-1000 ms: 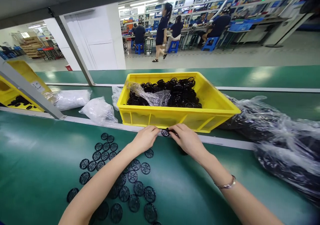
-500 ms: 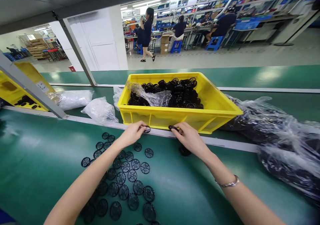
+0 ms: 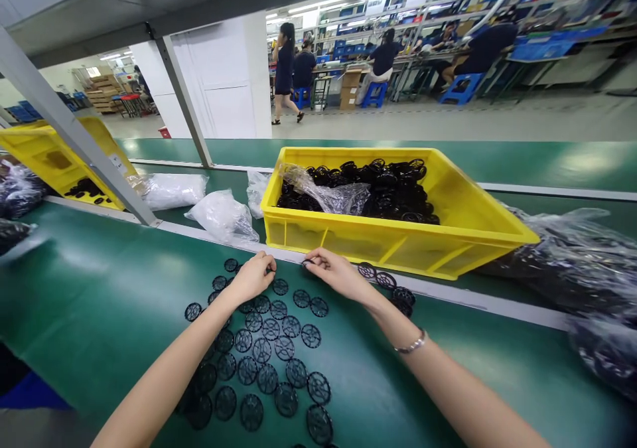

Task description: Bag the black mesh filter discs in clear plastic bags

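Both forearms are reaching forward over the green belt (image 3: 89, 282), wrists low, the hands meeting close together just short of the metal rail (image 3: 448, 293). The left hand (image 3: 253, 277) is curling palm-down, knuckles raised and fingertips tucked toward the belt at the far edge of the spread discs (image 3: 271, 352). Whether it is gripping one of them or only touching the belt cannot be told, since the fingers are covering that spot. The right hand (image 3: 334, 274) is lying flatter, its thumb and forefinger pinching closed on a black disc (image 3: 307, 262), which is showing only as a thin dark sliver, probably edge-on. That disc is being held just above the belt, between the two hands and right beside the rail. A bracelet (image 3: 411, 344) is sitting on the right wrist.

The spread discs, round and grille-patterned, are lying flat in loose rows under and between the forearms. A small cluster of discs (image 3: 393, 285) is lying just right of the right hand, against the rail. Beyond the rail a yellow crate (image 3: 398, 245) is holding a heap of black parts (image 3: 383, 186) and a crumpled clear bag (image 3: 331, 196). White bags (image 3: 221, 216) are lying to its left, and clear-wrapped dark bundles (image 3: 572, 249) to its right.
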`<control>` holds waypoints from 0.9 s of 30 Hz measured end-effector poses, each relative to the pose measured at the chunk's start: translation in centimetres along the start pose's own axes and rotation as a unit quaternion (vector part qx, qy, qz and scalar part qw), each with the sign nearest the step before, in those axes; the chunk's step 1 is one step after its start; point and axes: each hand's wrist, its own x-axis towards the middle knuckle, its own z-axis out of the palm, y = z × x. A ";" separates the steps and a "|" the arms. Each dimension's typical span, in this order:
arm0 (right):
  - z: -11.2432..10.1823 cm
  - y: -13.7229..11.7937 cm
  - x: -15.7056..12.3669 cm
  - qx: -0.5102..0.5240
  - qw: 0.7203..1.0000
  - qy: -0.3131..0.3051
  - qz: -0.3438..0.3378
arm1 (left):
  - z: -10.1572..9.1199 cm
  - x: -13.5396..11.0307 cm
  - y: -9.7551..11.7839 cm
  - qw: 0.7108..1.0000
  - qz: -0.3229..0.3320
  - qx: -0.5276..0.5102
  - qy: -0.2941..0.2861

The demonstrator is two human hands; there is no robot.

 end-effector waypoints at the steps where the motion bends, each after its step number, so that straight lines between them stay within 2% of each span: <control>1: 0.8 0.0 0.6 -0.008 1.000 -0.005 -0.003 | 0.0 -0.2 -0.1 1.000 -0.001 0.001 0.005; 4: 3.0 -0.4 1.5 -0.031 0.999 -0.010 -0.019 | -0.4 -0.7 -0.4 1.000 -0.003 0.000 0.023; 7: 3.4 -1.1 1.0 -0.038 0.998 -0.018 -0.040 | -1.0 -1.1 -0.6 0.999 -0.007 -0.004 0.048; 10: 1.2 -1.1 -0.2 -0.047 0.998 0.009 -0.039 | -1.4 -1.1 -0.4 0.998 0.001 -0.011 0.068; 14: -4.8 1.0 -2.6 -0.094 0.992 0.086 0.001 | -1.1 0.2 1.3 0.996 0.042 -0.020 0.077; 17: -8.7 3.1 -4.7 -0.158 0.977 0.136 0.051 | 0.2 2.3 3.9 0.994 0.092 -0.017 0.061; 19: -9.9 4.0 -5.9 -0.199 0.965 0.156 0.075 | 1.7 4.1 6.1 0.990 0.133 -0.008 0.038; 23: -9.8 4.7 -7.0 -0.286 0.945 0.142 0.070 | 5.2 7.6 10.3 0.976 0.215 0.025 -0.021; 27: -8.6 5.5 -6.9 -0.323 0.939 0.103 0.050 | 8.1 10.1 12.8 0.964 0.252 0.054 -0.060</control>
